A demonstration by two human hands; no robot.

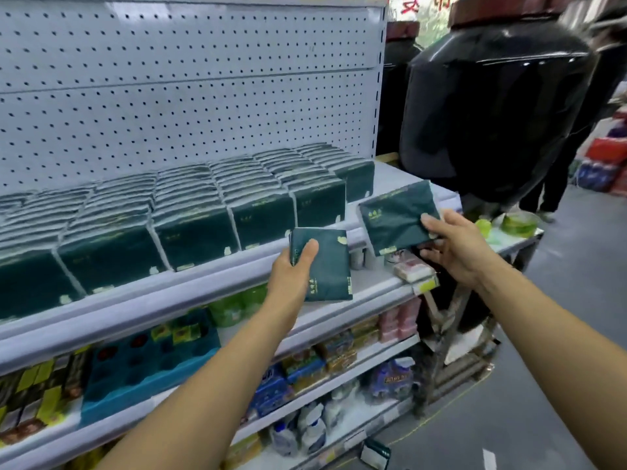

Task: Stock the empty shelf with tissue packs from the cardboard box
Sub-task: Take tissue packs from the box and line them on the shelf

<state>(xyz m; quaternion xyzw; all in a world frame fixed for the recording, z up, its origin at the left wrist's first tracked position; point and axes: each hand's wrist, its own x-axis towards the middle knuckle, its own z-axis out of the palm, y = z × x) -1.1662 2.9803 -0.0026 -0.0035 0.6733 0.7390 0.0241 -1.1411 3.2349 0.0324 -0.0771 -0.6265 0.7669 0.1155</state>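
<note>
Forearms filling bottom of frame, reaching up toward centre. Left hand [298, 266] gripping dark green tissue pack [325, 266] at frame centre, in front of shelf [190, 293] edge. Right hand [454, 245] pinching second pack [397, 217] right of centre, tilted, above bare shelf end. Rows of packs [190, 212] filling shelf from left edge to centre. Cardboard box not showing. Risk: tilted pack likely toppling if set down askew; one pack lying on floor [375, 452] at bottom.
</note>
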